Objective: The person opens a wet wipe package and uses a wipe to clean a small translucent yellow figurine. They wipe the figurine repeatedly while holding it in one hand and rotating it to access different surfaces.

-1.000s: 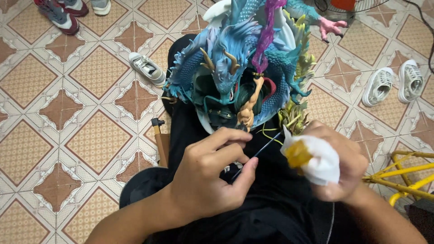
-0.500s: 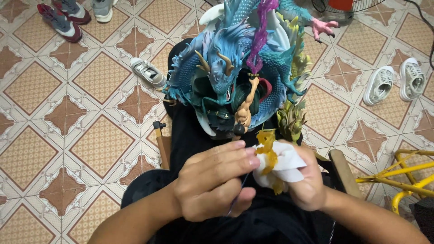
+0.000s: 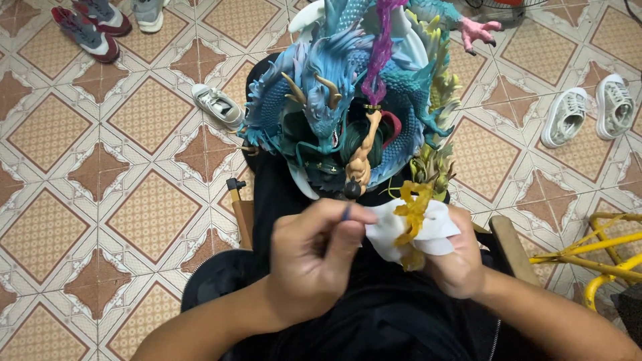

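- Left hand (image 3: 314, 257) pinched a thin dark brush handle (image 3: 346, 212) between its fingers.
- Right hand (image 3: 451, 257) clasped a yellow flame-shaped figure piece (image 3: 411, 210) wrapped in white tissue (image 3: 386, 230), below a blue dragon statue (image 3: 334, 113).

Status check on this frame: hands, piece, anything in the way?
Left hand pinching thin brush. Right hand holding yellow piece in white tissue. Dragon figure close ahead.

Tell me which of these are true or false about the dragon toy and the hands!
1. The left hand pinches a thin brush. True.
2. The right hand holds a red ball. False: it holds a yellow piece in white tissue.
3. The blue dragon figure has horns. True.
4. The floor is green grass. False: it is patterned tile.
5. White shoes lie on the floor. True.
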